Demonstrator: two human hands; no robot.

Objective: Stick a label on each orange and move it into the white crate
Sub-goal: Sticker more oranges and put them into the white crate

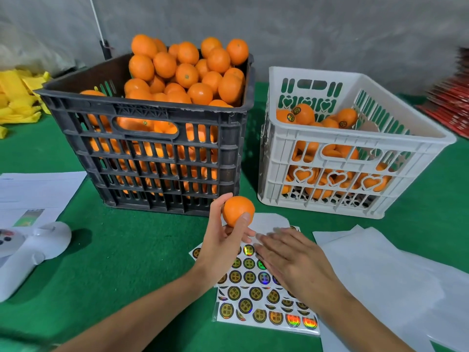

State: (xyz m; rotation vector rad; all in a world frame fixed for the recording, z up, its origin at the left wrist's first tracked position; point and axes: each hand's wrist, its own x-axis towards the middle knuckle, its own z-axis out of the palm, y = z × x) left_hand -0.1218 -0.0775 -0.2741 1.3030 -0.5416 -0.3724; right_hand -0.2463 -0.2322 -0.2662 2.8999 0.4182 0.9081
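A green table (pixel 114 262) is stretching across the frame beneath a grey wall. At lower center, your left hand (pixel 223 237) is pinching an orange (pixel 237 209) between thumb and fingers, just in front of the black crate (pixel 152 153) heaped with fruit. Your right hand (pixel 291 260) is lying flat, fingers spread, over the label sheets (pixel 251 293). At right, the white crate (pixel 355 138) is holding labelled oranges.
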